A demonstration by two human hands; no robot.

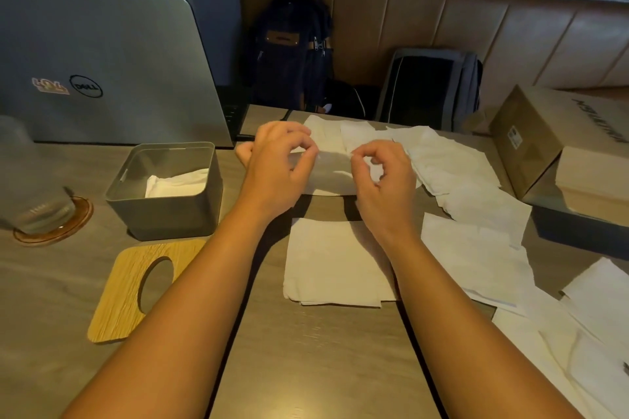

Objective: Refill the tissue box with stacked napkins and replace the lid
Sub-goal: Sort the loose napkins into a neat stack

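- The left hand [279, 163] has its fingers [303, 138] curled in, thumb and forefinger pinching the left edge of a napkin [333, 177].
- The right hand [384, 177] mirrors it: its fingers [366, 151] are curled and pinch the same napkin's right edge, so the sheet hangs between the two hands above the middle of the tabletop [306, 350].
- A stack of napkins [333, 265] lies flat just nearer the front edge, between the two forearms.
- The grey tissue box [170, 218] stands open toward the left side of the tabletop, with a few crumpled white napkins inside [177, 184].
- Its wooden lid [119, 303], with an oval hole, lies flat in front of the box, apart from it.
- Loose napkins [476, 214] are spread along the right side.
- A laptop [102, 61] stands behind the box, a glass [30, 187] on a coaster sits at the left edge, and a cardboard box [544, 133] sits at the far right.
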